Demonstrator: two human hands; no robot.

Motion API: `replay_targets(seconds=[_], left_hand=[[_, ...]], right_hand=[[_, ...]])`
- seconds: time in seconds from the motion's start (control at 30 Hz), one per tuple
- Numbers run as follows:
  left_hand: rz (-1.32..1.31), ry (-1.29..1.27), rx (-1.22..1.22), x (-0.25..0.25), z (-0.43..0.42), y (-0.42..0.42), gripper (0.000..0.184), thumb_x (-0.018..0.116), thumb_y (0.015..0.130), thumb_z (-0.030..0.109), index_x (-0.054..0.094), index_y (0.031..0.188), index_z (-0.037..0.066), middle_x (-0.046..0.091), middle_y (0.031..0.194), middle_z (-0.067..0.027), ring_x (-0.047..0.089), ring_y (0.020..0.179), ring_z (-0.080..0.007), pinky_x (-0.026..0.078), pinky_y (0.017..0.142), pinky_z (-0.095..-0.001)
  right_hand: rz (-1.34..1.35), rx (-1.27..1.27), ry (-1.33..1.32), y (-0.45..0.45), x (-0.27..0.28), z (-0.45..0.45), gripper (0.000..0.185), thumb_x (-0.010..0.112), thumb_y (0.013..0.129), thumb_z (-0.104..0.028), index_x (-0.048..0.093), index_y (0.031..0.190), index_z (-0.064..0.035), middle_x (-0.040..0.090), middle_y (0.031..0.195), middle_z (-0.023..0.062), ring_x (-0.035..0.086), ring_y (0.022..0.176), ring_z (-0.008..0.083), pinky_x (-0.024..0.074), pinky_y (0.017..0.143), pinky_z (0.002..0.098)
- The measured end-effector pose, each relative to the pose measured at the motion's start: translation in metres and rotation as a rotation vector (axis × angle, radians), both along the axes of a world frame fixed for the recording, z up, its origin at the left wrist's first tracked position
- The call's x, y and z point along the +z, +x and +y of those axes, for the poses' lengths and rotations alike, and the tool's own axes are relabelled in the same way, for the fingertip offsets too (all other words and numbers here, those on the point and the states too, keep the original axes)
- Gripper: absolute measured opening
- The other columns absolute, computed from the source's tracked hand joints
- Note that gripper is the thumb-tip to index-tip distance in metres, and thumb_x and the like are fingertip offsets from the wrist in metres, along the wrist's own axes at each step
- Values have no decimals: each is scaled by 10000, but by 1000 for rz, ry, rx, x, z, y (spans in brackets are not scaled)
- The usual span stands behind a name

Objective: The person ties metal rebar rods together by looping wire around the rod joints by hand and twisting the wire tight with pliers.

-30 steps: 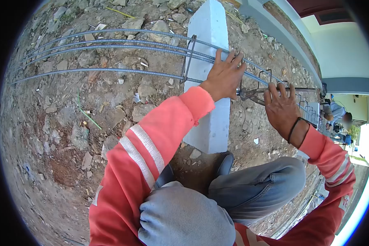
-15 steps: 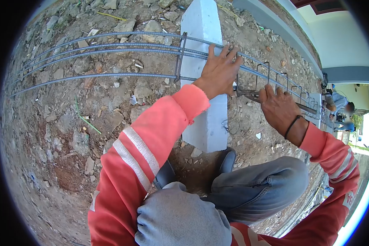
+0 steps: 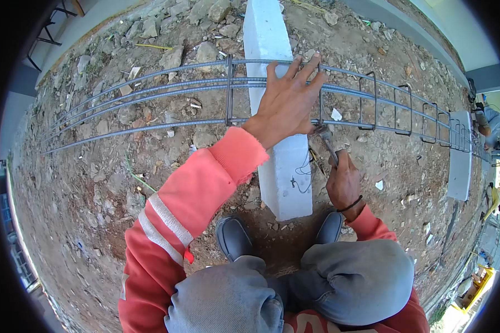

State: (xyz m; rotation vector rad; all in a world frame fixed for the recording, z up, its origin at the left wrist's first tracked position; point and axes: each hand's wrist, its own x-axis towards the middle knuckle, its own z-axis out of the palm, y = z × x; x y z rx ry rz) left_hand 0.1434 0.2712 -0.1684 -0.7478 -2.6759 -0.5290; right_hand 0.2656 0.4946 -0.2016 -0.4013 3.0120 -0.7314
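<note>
My left hand (image 3: 288,102) lies over the steel reinforcing bars (image 3: 172,126) with its fingers spread across the upper ones. Beneath it, the bars cross a pale concrete block (image 3: 286,191). One square stirrup (image 3: 229,91) stands around the bars left of the hand; another, beside my fingertips, is partly hidden. My right hand (image 3: 344,183) is closed around the handles of metal pincers (image 3: 329,145). Their head is at the lowest bar, close to the left hand's wrist, by the partly hidden stirrup. Whether the jaws grip wire cannot be made out.
Several more stirrups (image 3: 403,110) hang around the bars to the right. A second pale block (image 3: 459,158) supports that end. Loose wire (image 3: 301,171) lies on the near block. Stony ground (image 3: 100,194) surrounds me, and a person (image 3: 493,119) is at the far right.
My right hand has swung down and left, turning the pincers from nearly level to steeply slanted, with their head at the lowest bar. The left hand stays on the bars; the view has shifted.
</note>
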Motion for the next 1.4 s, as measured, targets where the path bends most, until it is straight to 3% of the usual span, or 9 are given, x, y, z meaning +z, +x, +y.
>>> replay_targets(seconds=[0.4,0.5,0.57,0.77,0.83,0.93,1.07,1.3,1.4], left_hand=[[-89,54,29,9,2,4,975,935,486,417,529,1317,111,410,1539,-169,378,1438,-345,279,1108,-631],[-87,68,18,8,1,5,984,938,471,398,523,1316,111,403,1544,-166,378,1438,-345,277,1109,-636],[-98,68,22,7,1,6,998,939,455,380,516,1319,111,393,1550,-162,379,1437,-348,278,1106,-643],[-47,121,43,4,2,9,1018,951,447,378,498,1321,120,385,1537,-179,378,1419,-416,272,1088,-670],[-60,140,71,4,2,10,1029,951,441,361,496,1330,113,368,1551,-174,361,1431,-403,271,1092,-667],[-91,166,91,0,3,13,1035,952,438,333,494,1338,105,356,1559,-177,341,1445,-389,269,1096,-663],[-94,154,85,-1,3,9,1026,950,448,340,493,1335,103,365,1548,-195,348,1438,-393,269,1094,-663],[-15,112,121,-14,5,4,1017,936,451,367,495,1330,106,370,1550,-194,358,1432,-399,274,1079,-667],[-59,113,114,-7,5,8,1010,935,460,363,492,1332,107,365,1553,-195,356,1434,-401,278,1068,-671]], right_hand=[[-333,71,-88,-4,60,2,292,583,851,-5,424,1096,14,633,852,249,648,708,456,515,641,527],[-412,60,-590,3,56,-3,303,621,893,-57,421,1118,-28,629,788,137,632,561,285,526,537,437],[-1144,-72,-1217,0,64,3,317,635,903,-79,428,1142,-87,557,728,33,530,472,139,491,447,339],[-1465,-104,-1610,12,37,5,277,598,926,-165,434,1146,-129,444,666,-18,469,454,100,464,421,313],[-1377,-151,-1405,9,39,12,257,544,941,-191,463,1162,-86,549,694,70,551,485,226,498,488,399],[-198,12,-31,18,54,13,324,490,949,-140,512,1233,14,642,877,323,608,713,522,477,684,564],[-192,-54,234,24,89,-2,378,577,949,-125,450,1276,14,655,739,234,641,637,441,497,610,530],[-1364,-211,-1283,11,80,25,447,718,893,-92,409,1215,-71,572,693,39,569,475,160,452,447,301],[-1179,-178,-804,5,86,21,515,706,887,-103,371,1272,-36,568,708,53,585,502,191,481,481,324]])
